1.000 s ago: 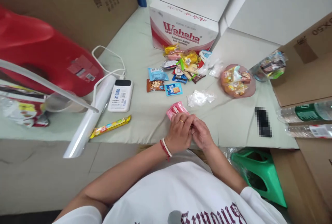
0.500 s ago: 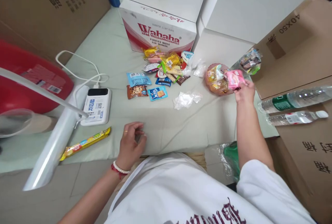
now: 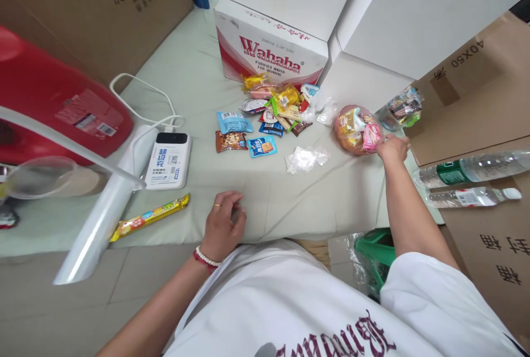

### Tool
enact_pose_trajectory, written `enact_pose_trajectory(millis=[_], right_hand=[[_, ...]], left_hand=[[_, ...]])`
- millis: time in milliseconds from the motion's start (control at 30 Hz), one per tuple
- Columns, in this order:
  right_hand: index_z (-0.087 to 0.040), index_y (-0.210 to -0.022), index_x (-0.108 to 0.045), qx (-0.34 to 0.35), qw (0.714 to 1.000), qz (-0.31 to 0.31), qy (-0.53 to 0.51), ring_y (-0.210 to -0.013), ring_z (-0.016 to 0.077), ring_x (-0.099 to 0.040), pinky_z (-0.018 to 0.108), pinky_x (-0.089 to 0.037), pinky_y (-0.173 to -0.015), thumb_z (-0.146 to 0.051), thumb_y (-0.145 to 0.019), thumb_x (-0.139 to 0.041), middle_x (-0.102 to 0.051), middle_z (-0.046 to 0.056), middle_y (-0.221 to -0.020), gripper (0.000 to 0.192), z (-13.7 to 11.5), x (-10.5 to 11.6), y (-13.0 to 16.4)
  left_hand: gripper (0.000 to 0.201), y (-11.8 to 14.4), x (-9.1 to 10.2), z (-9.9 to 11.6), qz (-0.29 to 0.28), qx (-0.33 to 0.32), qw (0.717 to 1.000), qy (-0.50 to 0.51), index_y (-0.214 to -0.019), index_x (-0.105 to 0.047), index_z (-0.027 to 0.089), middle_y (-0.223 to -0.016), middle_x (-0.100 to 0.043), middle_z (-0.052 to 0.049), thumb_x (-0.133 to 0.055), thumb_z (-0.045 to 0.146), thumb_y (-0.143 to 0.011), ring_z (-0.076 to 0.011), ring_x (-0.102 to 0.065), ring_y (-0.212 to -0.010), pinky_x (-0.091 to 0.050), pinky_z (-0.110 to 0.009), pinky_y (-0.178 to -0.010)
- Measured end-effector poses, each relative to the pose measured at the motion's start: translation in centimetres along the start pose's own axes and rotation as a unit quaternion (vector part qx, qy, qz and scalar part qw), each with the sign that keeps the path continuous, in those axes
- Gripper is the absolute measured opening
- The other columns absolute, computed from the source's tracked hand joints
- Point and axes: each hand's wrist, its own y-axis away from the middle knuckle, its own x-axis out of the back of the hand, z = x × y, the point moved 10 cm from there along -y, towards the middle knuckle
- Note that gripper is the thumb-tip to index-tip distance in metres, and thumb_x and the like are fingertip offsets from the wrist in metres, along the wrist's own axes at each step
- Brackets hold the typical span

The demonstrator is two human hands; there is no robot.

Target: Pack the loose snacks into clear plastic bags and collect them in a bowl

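Note:
My right hand [image 3: 392,148] is at the right edge of a round, see-through pinkish bowl [image 3: 343,142]. Its fingers look loosely parted, partly turned away, close to the rim. Inside the bowl lie a pink snack packet [image 3: 371,137], nearest that hand, and yellowish wrapped snacks [image 3: 350,126]. My left hand [image 3: 226,222] rests near the table's front edge, fingers loosely bent, thumb apart, holding nothing. Beyond it are a blue snack packet [image 3: 262,147], a light blue packet [image 3: 234,122], a brown cookie packet [image 3: 231,142] and a pile of mixed packets [image 3: 285,100].
Crumpled clear plastic [image 3: 305,159] lies mid-table. On the left are a white power bank [image 3: 169,163], a yellow snack stick [image 3: 151,217] and a red container [image 3: 83,103]. A Wahaba-like printed carton [image 3: 271,51] stands behind. Two bottles [image 3: 476,169] lie right, beside cardboard [image 3: 467,97].
The pink packet, held in my right hand before, now lies in the bowl, and the hand has drawn back to the rim. My left hand keeps its pose; the view has shifted slightly.

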Motion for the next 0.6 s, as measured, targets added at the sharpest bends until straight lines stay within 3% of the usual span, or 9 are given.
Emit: enact_pose_trajectory(millis=[100,167,233,300,400,467,533,600], right_hand=[[-0.009,-0.106,-0.069,0.065,0.997,0.032,0.011,-0.118,0.0259,-0.048,0.046,-0.036,-0.105,-0.015,-0.094,-0.057,-0.054,0.018,-0.118,0.018,-3.6,-0.1,3.4],[-0.016,-0.105,-0.07,0.195,0.98,-0.036,-0.01,-0.109,0.0251,-0.054,0.044,-0.042,-0.101,-0.016,-0.096,-0.054,-0.061,0.012,-0.107,0.018,-8.1,-2.6,7.1],[-0.021,-0.105,-0.072,0.346,0.929,-0.133,-0.014,-0.103,0.0256,-0.056,0.041,-0.046,-0.094,-0.014,-0.094,-0.054,-0.066,0.009,-0.104,0.022,-12.6,-5.8,11.9],[-0.023,-0.113,-0.073,0.428,0.88,-0.204,0.022,-0.108,0.0271,-0.055,0.039,-0.047,-0.089,-0.009,-0.091,-0.054,-0.067,0.01,-0.117,0.033,-15.1,-8.7,15.7],[-0.023,-0.113,-0.074,0.413,0.867,-0.267,0.081,-0.11,0.0286,-0.054,0.036,-0.047,-0.08,-0.007,-0.087,-0.055,-0.068,0.012,-0.121,0.036,-15.4,-12.2,17.0],[-0.021,-0.1,-0.075,0.357,0.892,-0.272,0.058,-0.102,0.0275,-0.057,0.034,-0.045,-0.075,-0.014,-0.089,-0.058,-0.07,0.012,-0.106,0.021,-14.6,-13.0,15.8],[-0.02,-0.089,-0.072,0.276,0.93,-0.242,-0.036,-0.087,0.0231,-0.058,0.032,-0.045,-0.072,-0.024,-0.089,-0.063,-0.069,0.009,-0.091,0.009,-13.5,-12.5,13.8],[-0.02,-0.082,-0.067,0.158,0.947,-0.217,-0.176,-0.069,0.0171,-0.054,0.029,-0.043,-0.065,-0.037,-0.086,-0.068,-0.063,0.003,-0.076,0.018,-11.5,-12.0,12.0]], left_hand=[[0.02,-0.1,0.2,0.0,0.008,-0.002,1.0,0.01,-0.11,-0.058,0.021,-0.11,-0.061,-0.008,-0.053,0.022,-0.091,-0.0184,-0.064,-0.083,-0.057,-0.037,-0.08],[0.018,-0.1,0.3,0.1,0.013,-0.008,1.0,0.012,-0.108,-0.059,0.021,-0.106,-0.062,-0.007,-0.053,0.02,-0.091,-0.019,-0.063,-0.086,-0.056,-0.035,-0.079],[0.016,-0.1,0.4,0.3,0.016,-0.018,1.0,0.011,-0.106,-0.06,0.021,-0.102,-0.063,-0.007,-0.052,0.018,-0.091,-0.0188,-0.063,-0.087,-0.056,-0.034,-0.079],[0.016,-0.1,0.6,0.5,0.02,-0.026,0.999,0.01,-0.103,-0.061,0.02,-0.1,-0.064,-0.006,-0.051,0.016,-0.091,-0.0182,-0.063,-0.087,-0.055,-0.033,-0.078],[0.016,0.0,0.8,0.4,0.028,-0.023,0.999,0.02,-0.099,-0.063,0.02,-0.098,-0.065,-0.006,-0.052,0.015,-0.09,-0.0172,-0.062,-0.084,-0.053,-0.031,-0.075],[0.015,0.2,1.1,0.0,0.041,-0.009,0.999,0.035,-0.095,-0.065,0.02,-0.097,-0.065,-0.005,-0.052,0.014,-0.09,-0.0167,-0.062,-0.083,-0.052,-0.03,-0.072],[0.013,0.4,1.4,-0.3,0.06,0.011,0.997,0.052,-0.092,-0.066,0.02,-0.096,-0.064,-0.005,-0.054,0.015,-0.089,-0.0166,-0.062,-0.084,-0.052,-0.029,-0.07],[0.011,0.4,1.3,-0.2,0.075,0.027,0.994,0.072,-0.09,-0.066,0.02,-0.096,-0.064,-0.005,-0.055,0.017,-0.089,-0.0167,-0.062,-0.085,-0.052,-0.028,-0.07]])
